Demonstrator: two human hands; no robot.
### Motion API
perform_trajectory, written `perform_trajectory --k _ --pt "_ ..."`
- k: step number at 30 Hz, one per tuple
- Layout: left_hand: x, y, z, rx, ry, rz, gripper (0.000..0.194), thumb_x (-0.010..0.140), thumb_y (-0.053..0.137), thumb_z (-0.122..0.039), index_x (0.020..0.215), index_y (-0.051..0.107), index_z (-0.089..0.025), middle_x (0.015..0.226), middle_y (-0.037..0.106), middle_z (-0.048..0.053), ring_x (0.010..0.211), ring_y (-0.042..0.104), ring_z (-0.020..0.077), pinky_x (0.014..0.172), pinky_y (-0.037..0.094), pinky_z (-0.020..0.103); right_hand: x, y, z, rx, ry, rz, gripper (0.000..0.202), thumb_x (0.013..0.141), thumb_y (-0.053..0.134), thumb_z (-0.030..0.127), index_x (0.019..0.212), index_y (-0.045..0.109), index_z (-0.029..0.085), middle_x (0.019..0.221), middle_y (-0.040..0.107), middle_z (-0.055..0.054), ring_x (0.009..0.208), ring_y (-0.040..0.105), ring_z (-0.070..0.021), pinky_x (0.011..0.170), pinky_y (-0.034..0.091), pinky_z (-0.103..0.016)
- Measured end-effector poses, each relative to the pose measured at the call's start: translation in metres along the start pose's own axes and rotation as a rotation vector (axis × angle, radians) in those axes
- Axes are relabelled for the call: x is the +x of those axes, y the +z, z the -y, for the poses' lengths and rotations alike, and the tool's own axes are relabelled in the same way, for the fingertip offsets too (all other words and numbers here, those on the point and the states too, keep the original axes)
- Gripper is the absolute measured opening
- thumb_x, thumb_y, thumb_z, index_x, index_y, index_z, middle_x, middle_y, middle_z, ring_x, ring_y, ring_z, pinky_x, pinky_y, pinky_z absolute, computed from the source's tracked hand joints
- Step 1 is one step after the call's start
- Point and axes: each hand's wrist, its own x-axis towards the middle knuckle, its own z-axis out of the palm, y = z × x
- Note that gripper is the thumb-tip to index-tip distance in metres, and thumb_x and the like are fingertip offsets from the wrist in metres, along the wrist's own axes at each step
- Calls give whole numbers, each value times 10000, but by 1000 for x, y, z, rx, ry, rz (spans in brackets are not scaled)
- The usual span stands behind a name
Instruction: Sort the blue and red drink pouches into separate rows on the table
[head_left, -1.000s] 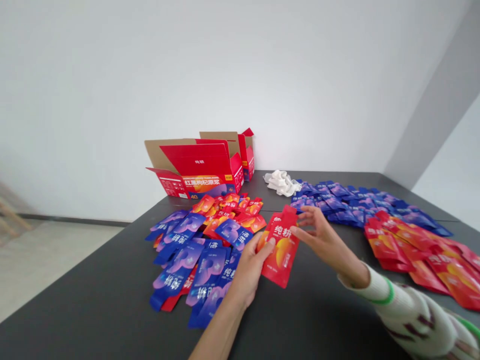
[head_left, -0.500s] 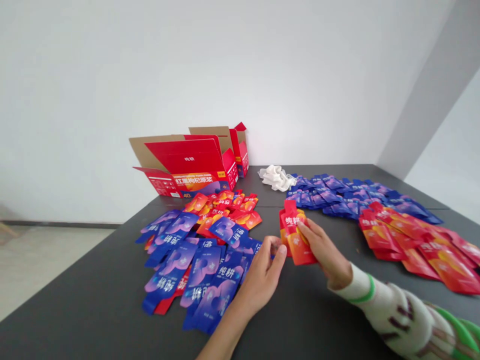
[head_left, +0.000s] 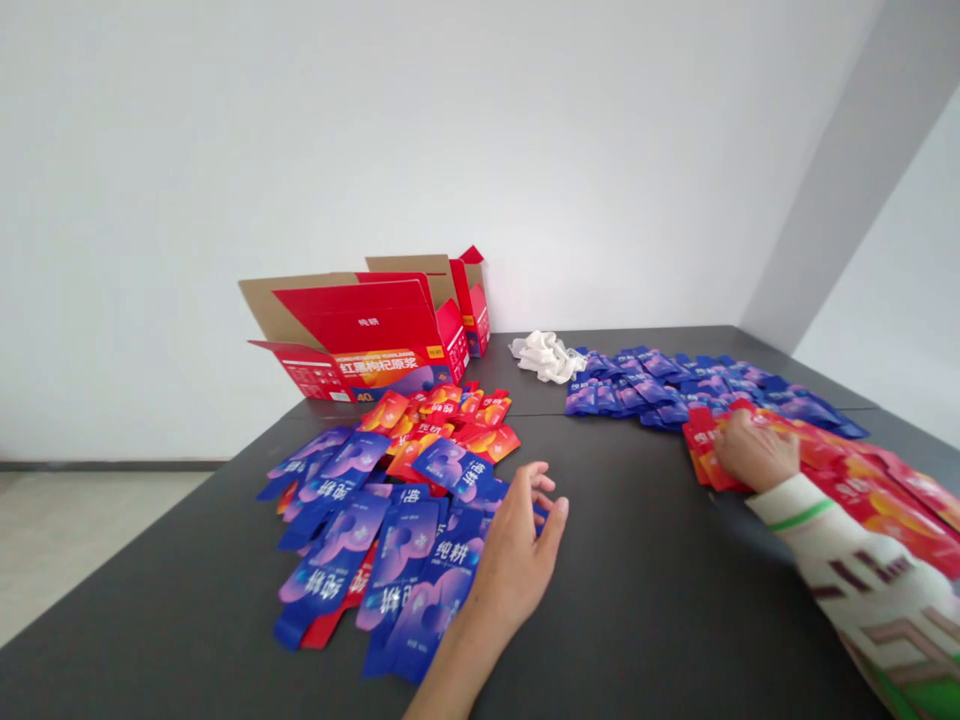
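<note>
My left hand (head_left: pixel 523 545) hovers by the right edge of a loose heap of blue pouches (head_left: pixel 405 565), its fingers curved and apart with nothing in them. Over on the right, my right hand (head_left: pixel 756 452) grips a few red pouches (head_left: pixel 703 445) against the left end of a row of overlapping red pouches (head_left: pixel 877 495). Its fingertips are partly hidden by the back of the hand. Behind the blue heap lie several more red pouches (head_left: pixel 442 425), jumbled together.
Two open red cartons (head_left: pixel 386 340) stand at the table's back left, flaps raised. A crumpled white cloth (head_left: pixel 546 357) lies beside a spread of blue pouches (head_left: pixel 675 385) at the back right. The dark table (head_left: pixel 630 600) meets a pale wall behind.
My right hand has carried the red pouches from the middle of the table to the red row on the right. My left hand has stayed near the heap, its fingers opening a little.
</note>
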Motion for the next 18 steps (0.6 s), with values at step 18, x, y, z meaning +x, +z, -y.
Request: perform_trajectory --k 18 --pt "0 -10 -8 47 140 -242 272 942 458 -323 1194 489 -225 1147 584 77 999 589 181 877 485 336 -27 -56 63 353 -434 81 417 962 419 444 1218 596 165 1176 601 -139 1082 575 -310 917 463 -434"
